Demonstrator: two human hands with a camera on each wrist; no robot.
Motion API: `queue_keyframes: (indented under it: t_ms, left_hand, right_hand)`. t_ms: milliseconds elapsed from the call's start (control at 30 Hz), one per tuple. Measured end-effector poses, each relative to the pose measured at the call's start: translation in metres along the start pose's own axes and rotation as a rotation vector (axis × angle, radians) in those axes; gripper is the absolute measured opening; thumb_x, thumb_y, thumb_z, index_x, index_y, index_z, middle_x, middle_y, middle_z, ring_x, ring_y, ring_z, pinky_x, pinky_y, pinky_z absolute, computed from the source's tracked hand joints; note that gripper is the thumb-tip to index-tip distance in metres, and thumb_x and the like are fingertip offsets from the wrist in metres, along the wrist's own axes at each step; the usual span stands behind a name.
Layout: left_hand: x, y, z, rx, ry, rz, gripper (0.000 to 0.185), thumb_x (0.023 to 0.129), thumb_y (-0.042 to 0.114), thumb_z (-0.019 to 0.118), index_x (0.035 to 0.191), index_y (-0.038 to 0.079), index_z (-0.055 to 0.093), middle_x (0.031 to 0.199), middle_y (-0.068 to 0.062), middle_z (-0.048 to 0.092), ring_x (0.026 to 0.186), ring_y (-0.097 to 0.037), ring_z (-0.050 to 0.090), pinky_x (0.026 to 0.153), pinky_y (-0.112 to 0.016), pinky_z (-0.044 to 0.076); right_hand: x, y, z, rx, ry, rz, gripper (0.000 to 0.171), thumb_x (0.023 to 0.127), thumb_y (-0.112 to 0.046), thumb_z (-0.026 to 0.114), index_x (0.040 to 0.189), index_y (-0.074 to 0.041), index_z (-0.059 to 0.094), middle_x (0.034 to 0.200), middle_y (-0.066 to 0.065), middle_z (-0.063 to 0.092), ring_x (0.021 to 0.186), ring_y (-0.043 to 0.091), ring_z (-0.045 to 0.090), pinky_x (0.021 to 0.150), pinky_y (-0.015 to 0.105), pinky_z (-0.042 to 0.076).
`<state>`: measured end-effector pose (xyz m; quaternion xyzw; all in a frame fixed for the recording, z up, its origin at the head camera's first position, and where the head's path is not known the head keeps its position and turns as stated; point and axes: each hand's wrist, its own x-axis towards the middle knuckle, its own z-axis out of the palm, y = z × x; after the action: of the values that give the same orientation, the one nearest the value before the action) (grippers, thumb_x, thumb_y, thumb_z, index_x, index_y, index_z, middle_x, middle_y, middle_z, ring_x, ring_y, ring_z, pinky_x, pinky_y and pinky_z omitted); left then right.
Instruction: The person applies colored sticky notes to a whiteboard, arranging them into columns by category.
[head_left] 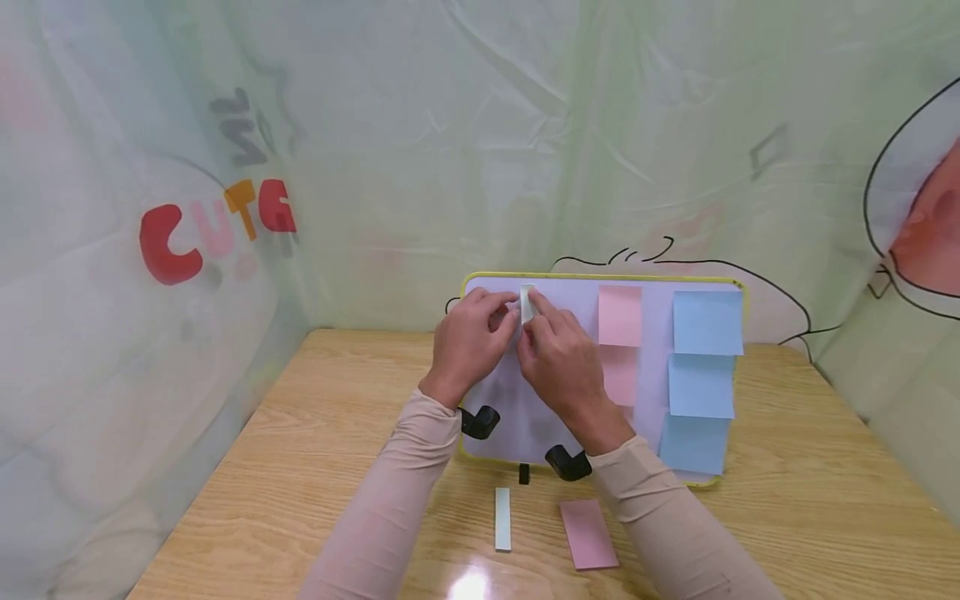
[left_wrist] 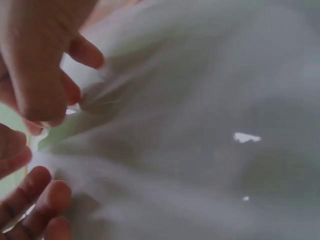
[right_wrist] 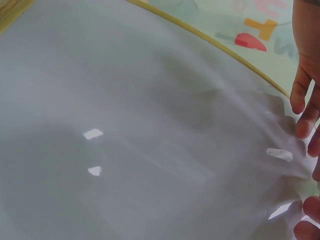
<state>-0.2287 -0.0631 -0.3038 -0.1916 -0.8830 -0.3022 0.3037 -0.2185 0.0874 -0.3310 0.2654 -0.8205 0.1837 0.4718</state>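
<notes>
In the head view, both hands meet at a narrow pale green sticky note (head_left: 527, 305) high on a whiteboard (head_left: 495, 408) with a yellow frame. My left hand (head_left: 471, 337) pinches at the note's left edge with thumb and forefinger. The right hand (head_left: 558, 358) presses the note with an outstretched forefinger, its other fingers bent below. The left wrist view shows the left hand (left_wrist: 40, 60) above and the right hand's fingertips (left_wrist: 55, 197) below, close together. Most of the note is hidden there. The right wrist view catches fingers (right_wrist: 306, 125) at its right edge.
Two pink notes (head_left: 620, 315) run down the board's middle, the lower partly behind the right hand. Three blue notes (head_left: 707, 322) form a column at right. On the wooden table (head_left: 337, 433) in front lie a pale green strip (head_left: 502, 519) and a pink notepad (head_left: 588, 535).
</notes>
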Motion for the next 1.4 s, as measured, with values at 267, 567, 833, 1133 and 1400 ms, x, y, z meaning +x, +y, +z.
queue_keyframes:
  t_ms: [267, 567, 833, 1133, 1400]
  left_hand:
    - [0.001, -0.001, 0.009, 0.130, 0.050, 0.104, 0.025, 0.092, 0.027, 0.072, 0.116, 0.021, 0.076, 0.086, 0.003, 0.060, 0.064, -0.010, 0.056, 0.053, -0.026, 0.046]
    - [-0.006, -0.006, 0.015, 0.318, 0.089, 0.207, 0.033, 0.091, 0.030, 0.074, 0.124, 0.028, 0.074, 0.075, 0.002, 0.055, 0.051, -0.011, 0.049, 0.045, -0.025, 0.039]
    - [-0.016, -0.009, 0.021, 0.383, 0.104, 0.247, 0.036, 0.093, 0.026, 0.070, 0.128, 0.030, 0.071, 0.071, 0.001, 0.051, 0.045, -0.012, 0.042, 0.041, -0.026, 0.035]
    - [-0.027, -0.008, 0.024, 0.424, 0.124, 0.258, 0.036, 0.094, 0.030, 0.068, 0.130, 0.031, 0.070, 0.060, 0.002, 0.046, 0.043, -0.015, 0.042, 0.042, -0.029, 0.034]
    - [-0.037, -0.003, 0.026, 0.468, 0.113, 0.234, 0.035, 0.095, 0.030, 0.064, 0.129, 0.028, 0.070, 0.061, 0.002, 0.061, 0.062, -0.018, 0.065, 0.090, -0.050, 0.043]
  right_hand:
    - [-0.003, 0.005, -0.003, 0.006, -0.006, -0.020, 0.015, 0.086, -0.009, 0.070, 0.093, 0.004, 0.071, 0.133, 0.018, 0.063, 0.084, 0.037, 0.066, 0.061, 0.044, 0.055]
    - [-0.001, 0.008, -0.007, 0.042, -0.037, 0.024, 0.046, 0.084, -0.008, 0.061, 0.128, 0.006, 0.062, 0.121, 0.016, 0.068, 0.084, 0.034, 0.066, 0.044, 0.041, 0.048]
    - [0.000, 0.009, -0.009, 0.090, -0.047, 0.030, 0.024, 0.086, -0.003, 0.059, 0.107, 0.004, 0.069, 0.129, 0.017, 0.065, 0.097, 0.036, 0.064, 0.055, 0.046, 0.054]
    - [0.010, 0.017, -0.008, 0.133, -0.002, -0.101, 0.036, 0.084, 0.002, 0.061, 0.119, 0.006, 0.065, 0.129, 0.018, 0.065, 0.111, 0.037, 0.061, 0.090, 0.049, 0.052]
    - [0.020, 0.020, -0.010, 0.106, -0.050, -0.165, 0.036, 0.085, 0.001, 0.061, 0.121, 0.006, 0.065, 0.131, 0.018, 0.063, 0.119, 0.035, 0.060, 0.090, 0.052, 0.050]
